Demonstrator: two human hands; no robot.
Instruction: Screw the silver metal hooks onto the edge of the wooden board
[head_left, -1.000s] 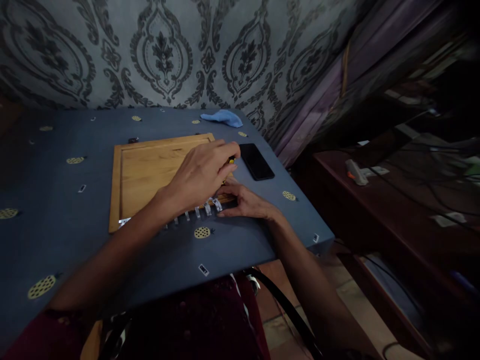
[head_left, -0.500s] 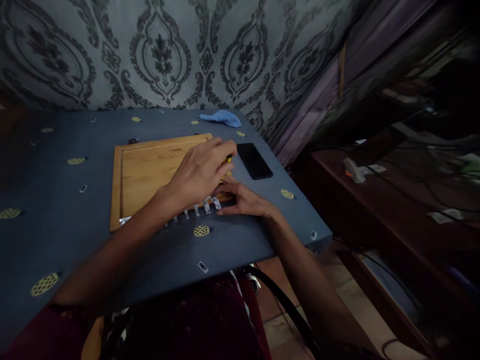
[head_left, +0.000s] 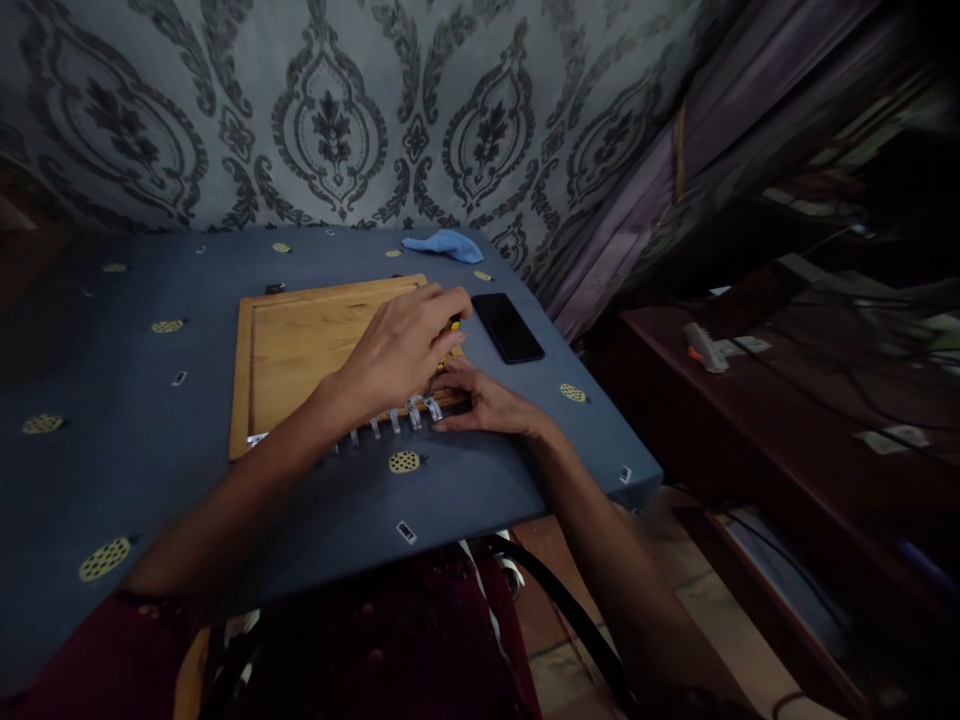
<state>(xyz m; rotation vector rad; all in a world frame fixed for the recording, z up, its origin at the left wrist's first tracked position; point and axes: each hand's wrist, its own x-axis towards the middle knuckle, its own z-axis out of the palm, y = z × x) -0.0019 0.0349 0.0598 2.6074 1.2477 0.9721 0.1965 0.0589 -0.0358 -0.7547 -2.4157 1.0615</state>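
Note:
A wooden board (head_left: 300,345) lies on a blue table (head_left: 150,470) with a yellow dotted print. My left hand (head_left: 401,345) reaches across the board's right side, fingers curled round a small yellow and black tool (head_left: 453,324). My right hand (head_left: 487,400) lies at the board's near right corner, fingers pressed down by a row of small shiny metal pieces (head_left: 394,420) that runs along the board's front edge. What the fingertips pinch is hidden.
A black phone (head_left: 507,327) lies to the right of the board. A blue cloth (head_left: 444,245) sits at the table's far edge by the patterned wall. A dark wooden shelf (head_left: 787,400) with cables stands to the right. The floor lies below.
Both hands stay at the board's right corner with hardly any movement. The view has shifted a little, so the table sits slightly lower and to the right.

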